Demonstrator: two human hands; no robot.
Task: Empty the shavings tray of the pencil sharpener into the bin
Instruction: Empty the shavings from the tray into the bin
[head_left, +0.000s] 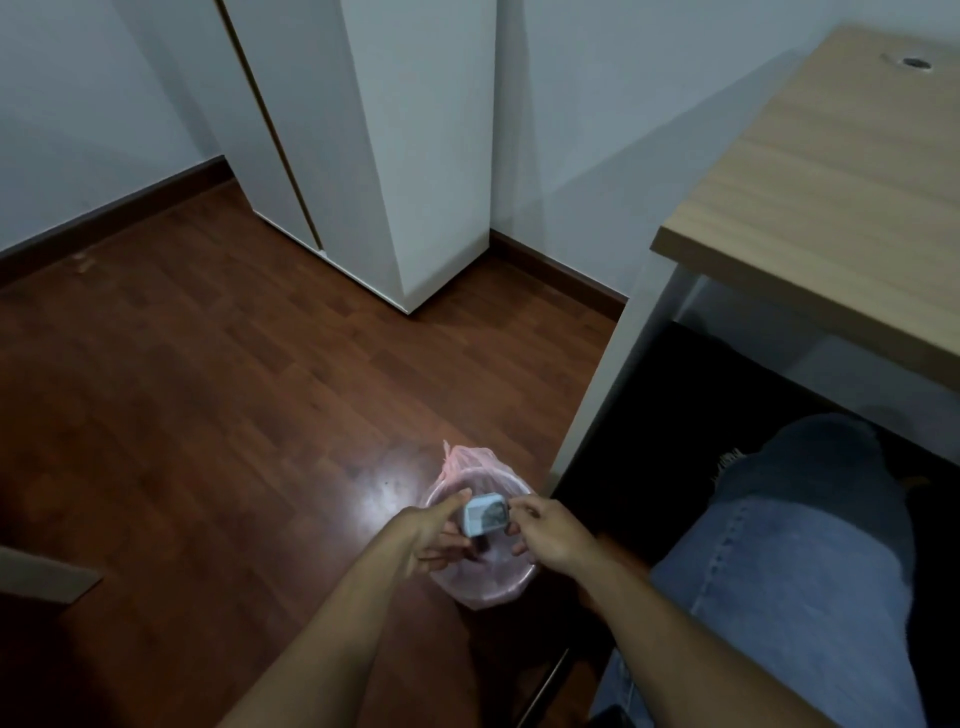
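A small pale blue pencil sharpener (484, 515) with a clear window showing dark shavings is held over a small bin (480, 584) lined with a pink plastic bag, which stands on the floor. My left hand (431, 535) grips the sharpener's left side, thumb along its top. My right hand (553, 535) pinches its right end with thumb and fingertips. The lower part of the sharpener is hidden behind my fingers. I cannot tell whether the tray is drawn out.
The bin stands on a dark wooden floor (208, 415) next to a desk leg (608, 364). The light wood desk top (841, 182) is at the right, my knee in jeans (810, 545) below it. A white cabinet (395, 156) stands against the far wall.
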